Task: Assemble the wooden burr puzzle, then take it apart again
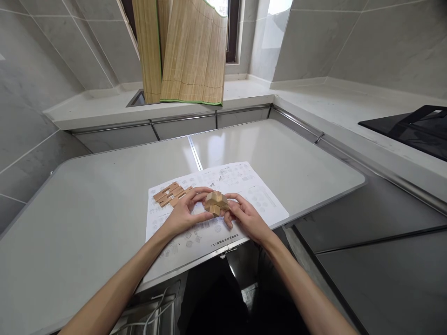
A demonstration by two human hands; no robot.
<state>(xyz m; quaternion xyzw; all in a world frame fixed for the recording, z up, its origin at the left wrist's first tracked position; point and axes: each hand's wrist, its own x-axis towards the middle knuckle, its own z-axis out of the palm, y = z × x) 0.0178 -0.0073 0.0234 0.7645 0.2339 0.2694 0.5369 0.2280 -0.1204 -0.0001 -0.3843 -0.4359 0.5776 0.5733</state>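
both hands grasp a small wooden puzzle block (216, 203) just above the instruction sheet (244, 186) on the white desk (87, 204). the left hand (185, 211) pinches it from the left with thumb and fingers, and the right hand (244, 215) closes on it from the right. loose wooden pieces (169, 194) lie on the sheet just left of the hands. the block looks only partly locked, so an uneven squeeze could push a piece out, or a slip could drop it off the near desk edge.
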